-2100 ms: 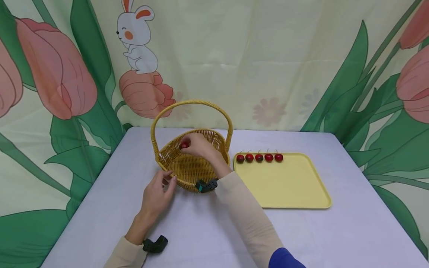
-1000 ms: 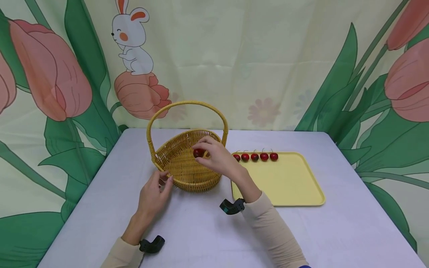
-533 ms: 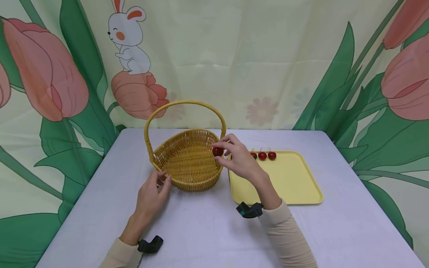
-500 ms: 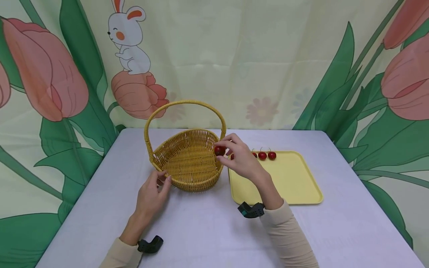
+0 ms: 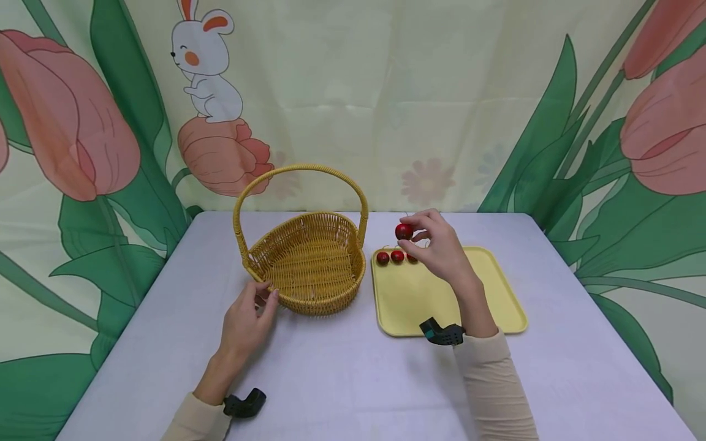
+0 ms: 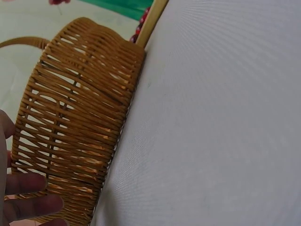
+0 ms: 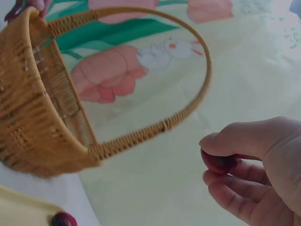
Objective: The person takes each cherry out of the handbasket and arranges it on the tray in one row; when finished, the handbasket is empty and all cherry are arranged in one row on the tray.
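A dark red cherry [image 5: 404,231] is pinched between the thumb and fingertips of my right hand [image 5: 441,250], raised above the far edge of a yellow tray [image 5: 402,300]. Along that edge lies a row of cherries [image 5: 382,258]; my right hand hides part of the row. My left hand [image 5: 245,321] holds the near left rim of a woven basket [image 5: 314,303] with a tall arched handle. In the left wrist view, fingers [image 6: 35,207] lie along the basket's outer wall. The right wrist view shows the cherry [image 7: 218,162] under the thumb.
A pale cloth [image 5: 342,380] covers the table. Behind it hangs a curtain [image 5: 331,92] printed with tulips and a rabbit. The basket's handle [image 5: 300,166] arches high to the left of the right hand, and the tray stands close beside the basket.
My right hand has carried the cherry out of the basket, rightward past its rim and over the tray's far edge. My left hand has stayed at the basket rim.
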A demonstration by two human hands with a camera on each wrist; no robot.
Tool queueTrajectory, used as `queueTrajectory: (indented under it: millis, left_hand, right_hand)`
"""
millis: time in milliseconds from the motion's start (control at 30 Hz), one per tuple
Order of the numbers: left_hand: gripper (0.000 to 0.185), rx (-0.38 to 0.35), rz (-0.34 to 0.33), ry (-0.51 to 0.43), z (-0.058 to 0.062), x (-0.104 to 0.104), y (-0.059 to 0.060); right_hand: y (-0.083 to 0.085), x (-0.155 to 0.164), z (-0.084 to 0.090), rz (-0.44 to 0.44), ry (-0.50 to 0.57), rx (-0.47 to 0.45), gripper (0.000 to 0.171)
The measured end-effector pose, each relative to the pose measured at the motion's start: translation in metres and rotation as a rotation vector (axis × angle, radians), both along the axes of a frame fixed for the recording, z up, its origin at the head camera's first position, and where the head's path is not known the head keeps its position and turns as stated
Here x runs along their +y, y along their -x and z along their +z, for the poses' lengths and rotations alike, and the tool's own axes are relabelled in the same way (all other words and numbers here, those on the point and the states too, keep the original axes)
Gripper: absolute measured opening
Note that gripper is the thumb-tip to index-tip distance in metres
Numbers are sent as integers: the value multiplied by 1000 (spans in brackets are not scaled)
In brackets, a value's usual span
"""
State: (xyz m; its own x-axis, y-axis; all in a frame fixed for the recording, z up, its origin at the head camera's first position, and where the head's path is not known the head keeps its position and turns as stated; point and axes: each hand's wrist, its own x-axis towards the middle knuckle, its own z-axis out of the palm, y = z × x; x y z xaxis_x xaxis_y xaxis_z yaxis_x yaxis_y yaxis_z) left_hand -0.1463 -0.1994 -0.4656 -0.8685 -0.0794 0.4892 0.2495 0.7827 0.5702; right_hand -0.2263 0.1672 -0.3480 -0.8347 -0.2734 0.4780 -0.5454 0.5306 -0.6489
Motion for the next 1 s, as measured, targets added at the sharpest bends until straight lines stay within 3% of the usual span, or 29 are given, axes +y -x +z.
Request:
queueTrajectory:
  millis: [200,433,700,1000]
  left_hand:
    - [29,4,0,4,0,0,0]
    - [29,22,-2,12,0,0,0]
    - [29,29,-6,9,0,0,-1]
    - [30,33,-5,16,1,1,-1]
  right_hand:
    - [13,27,-10,-92,39,-80,41]
    - [25,53,-25,-200,4,-163,43]
    - [35,81,-46,-295,30,-315,51]
    - [41,100,-68,-371,3,-368,46]
